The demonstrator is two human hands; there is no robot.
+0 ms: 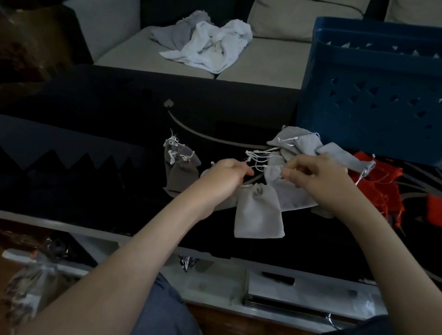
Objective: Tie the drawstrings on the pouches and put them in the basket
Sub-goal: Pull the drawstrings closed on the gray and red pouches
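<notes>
A light grey pouch hangs over the dark table from white drawstrings. My left hand pinches the strings on one side and my right hand pinches them on the other, pulling them apart above the pouch. Several more light grey pouches lie in a heap behind my right hand. Darker grey pouches with knotted strings lie left of my left hand. Red pouches lie at the right. The blue basket stands at the back right.
A beige sofa with crumpled white and grey cloth stands behind the table. A brown bag sits at the far left. Below the table's front edge is a shelf with small items.
</notes>
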